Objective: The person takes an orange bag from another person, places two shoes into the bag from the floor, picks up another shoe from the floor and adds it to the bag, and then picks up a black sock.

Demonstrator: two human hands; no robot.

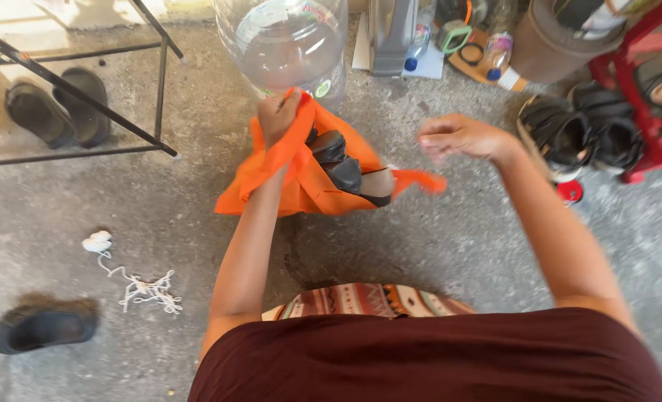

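— Left hand [277,115]?
— Fingers clamped on a handle of the orange bag [301,179], lifting its mouth open over dark shoes [344,167]; bag sits on the concrete floor [160,223].
— Right hand [461,136]?
— Loosely curled, empty — hovering beside the other handle.

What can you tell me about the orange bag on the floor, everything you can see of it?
The orange bag looks like soft cloth with flat strap handles. It sits on the grey concrete floor, slumped and open at the top, with dark footwear showing inside. The left hand grips one handle and bunched fabric, pulling it up. The other handle trails out to the side, blurred; the right hand hovers above it, not clearly touching. A large clear water bottle stands just behind it.
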